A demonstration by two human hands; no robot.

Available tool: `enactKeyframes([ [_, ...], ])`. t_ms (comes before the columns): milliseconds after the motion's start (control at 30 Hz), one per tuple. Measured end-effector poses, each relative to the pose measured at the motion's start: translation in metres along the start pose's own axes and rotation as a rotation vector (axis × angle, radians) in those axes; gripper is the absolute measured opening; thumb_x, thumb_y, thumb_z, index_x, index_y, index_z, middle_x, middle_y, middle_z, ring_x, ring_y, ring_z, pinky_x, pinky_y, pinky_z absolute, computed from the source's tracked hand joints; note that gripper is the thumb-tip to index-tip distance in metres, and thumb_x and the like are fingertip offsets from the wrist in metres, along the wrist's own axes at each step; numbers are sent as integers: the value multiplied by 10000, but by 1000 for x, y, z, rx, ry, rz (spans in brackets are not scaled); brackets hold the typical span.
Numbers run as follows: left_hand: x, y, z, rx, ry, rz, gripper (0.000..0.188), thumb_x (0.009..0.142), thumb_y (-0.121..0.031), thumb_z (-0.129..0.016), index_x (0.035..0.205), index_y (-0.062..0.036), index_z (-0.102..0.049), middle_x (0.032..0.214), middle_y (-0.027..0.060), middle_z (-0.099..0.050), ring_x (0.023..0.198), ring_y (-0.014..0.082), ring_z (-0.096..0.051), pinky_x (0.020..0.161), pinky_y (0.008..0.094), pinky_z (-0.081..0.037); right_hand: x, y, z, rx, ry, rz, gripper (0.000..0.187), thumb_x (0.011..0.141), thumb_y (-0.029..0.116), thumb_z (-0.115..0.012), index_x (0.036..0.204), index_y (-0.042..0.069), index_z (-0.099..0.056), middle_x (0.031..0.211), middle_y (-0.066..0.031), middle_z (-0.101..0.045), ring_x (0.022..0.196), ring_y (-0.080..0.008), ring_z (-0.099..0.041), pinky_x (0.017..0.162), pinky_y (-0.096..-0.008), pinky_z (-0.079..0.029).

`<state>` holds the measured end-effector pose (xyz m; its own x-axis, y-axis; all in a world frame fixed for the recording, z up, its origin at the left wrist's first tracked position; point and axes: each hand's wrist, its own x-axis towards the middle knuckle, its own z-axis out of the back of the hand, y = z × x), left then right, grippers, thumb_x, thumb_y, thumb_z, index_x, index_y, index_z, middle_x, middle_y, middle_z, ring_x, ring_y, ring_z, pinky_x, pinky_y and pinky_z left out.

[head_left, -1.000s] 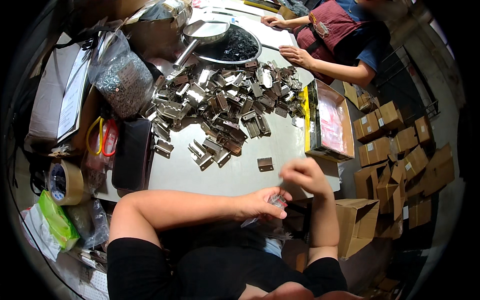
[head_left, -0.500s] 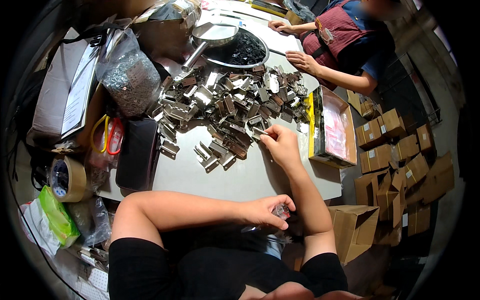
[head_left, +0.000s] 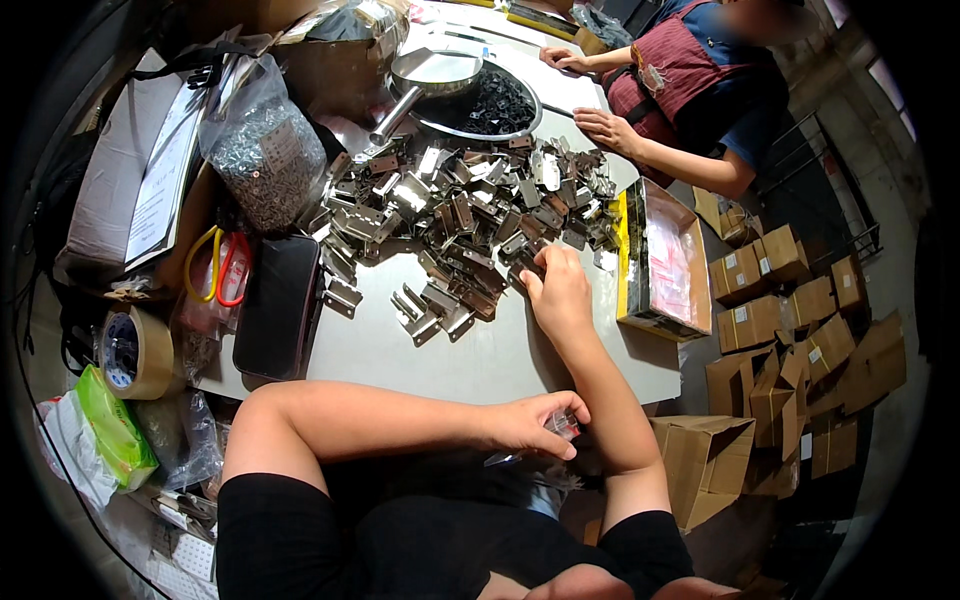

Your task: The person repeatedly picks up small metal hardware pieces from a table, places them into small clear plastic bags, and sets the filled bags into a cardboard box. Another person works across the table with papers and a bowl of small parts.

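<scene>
A loose heap of small bent metal brackets (head_left: pixel 465 225) covers the middle of the white table. At its near right edge my right hand (head_left: pixel 562 292) has thumb and fingers closed on a metal bracket (head_left: pixel 520 270), partly hidden by the fingertips. Close to my body, below the table edge, my left hand (head_left: pixel 535 424) is closed around a small clear plastic bag (head_left: pixel 564 424) with something red on it. What lies in the bag is hard to make out. My left forearm crosses in front of me.
An open box of pinkish plastic bags (head_left: pixel 668 255) stands right of the heap. Behind it are a metal scoop (head_left: pixel 437 68) and a basin of black parts (head_left: pixel 500 105). Left are a screw bag (head_left: pixel 265 150), black case (head_left: pixel 276 305) and tape roll (head_left: pixel 138 352). A co-worker (head_left: pixel 690 80) stands far right.
My right hand has shifted slightly up toward the brackets, and the piece at its fingertips shows less. My left hand keeps its hold on the bag.
</scene>
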<state>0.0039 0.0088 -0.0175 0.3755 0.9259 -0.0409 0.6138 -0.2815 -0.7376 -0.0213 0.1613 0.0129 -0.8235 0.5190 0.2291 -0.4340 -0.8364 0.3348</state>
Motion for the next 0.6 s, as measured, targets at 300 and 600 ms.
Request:
enactKeyframes([
  [300, -1, -2, -2, 28, -18, 5, 479, 821, -83, -737, 1204, -112, -451, 937, -23, -509, 792, 56, -510, 613, 197, -427, -48, -10, 26, 141, 119, 112, 242, 816, 83, -698, 1019, 33, -577, 888, -178, -639, 834, -365, -628, 733, -407, -507],
  [600, -9, -16, -10, -101, -124, 25, 529, 829, -117, -738, 1246, -118, -413, 877, -22, -515, 658, 61, -489, 522, 216, -377, -87, -38, 84, 862, 296, -244, 188, 918, 38, -577, 1095, -23, -603, 946, -42, -595, 655, -68, -582, 559, -212, -488],
])
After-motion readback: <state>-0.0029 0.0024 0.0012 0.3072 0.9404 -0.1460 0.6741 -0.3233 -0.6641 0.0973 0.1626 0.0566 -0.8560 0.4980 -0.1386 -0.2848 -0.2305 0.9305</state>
